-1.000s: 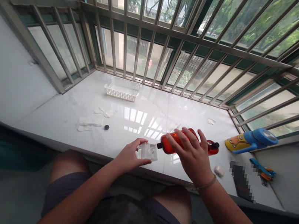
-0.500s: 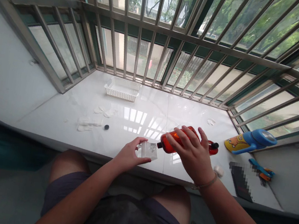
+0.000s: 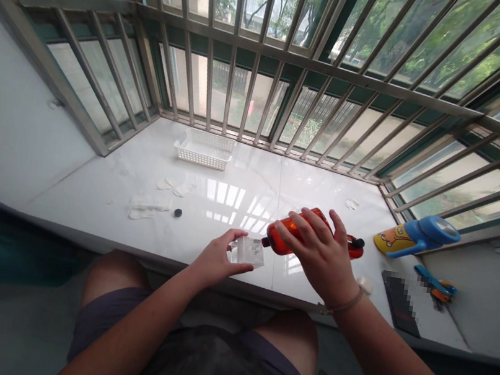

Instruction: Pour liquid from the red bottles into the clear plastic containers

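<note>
My right hand is wrapped round an orange-red bottle that is tipped on its side, its dark nozzle pointing left. The nozzle touches a small white pad that my left hand pinches by its left edge between thumb and fingers. Both hands are held just above the front edge of the white marble sill. A second dark-capped bottle end shows behind my right hand.
A white plastic basket stands at the back of the sill. White pads and a small black cap lie to the left. At the right are a blue and yellow toy-like object, a dark flat object and a small white piece.
Nothing much has moved. Both hands with bottle and pad have drifted very slightly up and left in the view.
</note>
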Available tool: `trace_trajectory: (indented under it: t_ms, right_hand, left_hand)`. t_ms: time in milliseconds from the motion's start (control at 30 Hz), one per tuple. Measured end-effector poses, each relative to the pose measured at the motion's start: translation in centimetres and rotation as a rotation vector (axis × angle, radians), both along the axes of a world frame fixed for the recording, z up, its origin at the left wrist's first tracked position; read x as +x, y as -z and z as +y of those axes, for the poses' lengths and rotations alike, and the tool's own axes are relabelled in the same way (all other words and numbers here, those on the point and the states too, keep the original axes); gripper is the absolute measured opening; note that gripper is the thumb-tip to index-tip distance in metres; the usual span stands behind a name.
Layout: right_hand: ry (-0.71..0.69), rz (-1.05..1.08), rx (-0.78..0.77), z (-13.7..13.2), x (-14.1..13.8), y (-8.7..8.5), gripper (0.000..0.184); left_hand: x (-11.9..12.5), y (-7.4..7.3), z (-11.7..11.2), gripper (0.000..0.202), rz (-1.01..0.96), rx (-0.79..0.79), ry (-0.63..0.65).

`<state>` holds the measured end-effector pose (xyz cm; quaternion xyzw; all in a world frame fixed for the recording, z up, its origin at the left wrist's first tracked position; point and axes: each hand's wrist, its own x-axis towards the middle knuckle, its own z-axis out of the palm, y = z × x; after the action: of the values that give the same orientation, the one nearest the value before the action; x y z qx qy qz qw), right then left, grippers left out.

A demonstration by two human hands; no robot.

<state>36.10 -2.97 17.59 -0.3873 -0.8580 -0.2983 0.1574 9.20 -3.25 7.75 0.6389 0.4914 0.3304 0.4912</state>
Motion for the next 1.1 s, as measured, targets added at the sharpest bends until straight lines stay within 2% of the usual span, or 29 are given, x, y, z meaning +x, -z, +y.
trace_trajectory:
  t_ms: [200, 600, 1100]
  right_hand:
    - [-0.017, 0.034, -0.039, 0.10, -0.01, -0.12, 0.065]
    - [-0.036, -0.022, 0.010, 0.14, -0.34, -0.33, 0.056]
    - [-0.053, -0.034, -0.004, 0.15, -0.89, -0.69, 0.057]
  left_hand:
    - [0.04, 0.36, 0.03, 0.072, -0.006, 0.017, -0.011]
    - [0.06, 0.73, 0.09, 0.072, -0.005, 0.028, -0.008]
    - [0.16, 0.87, 0.05, 0.070, -0.006, 0.046, -0.017]
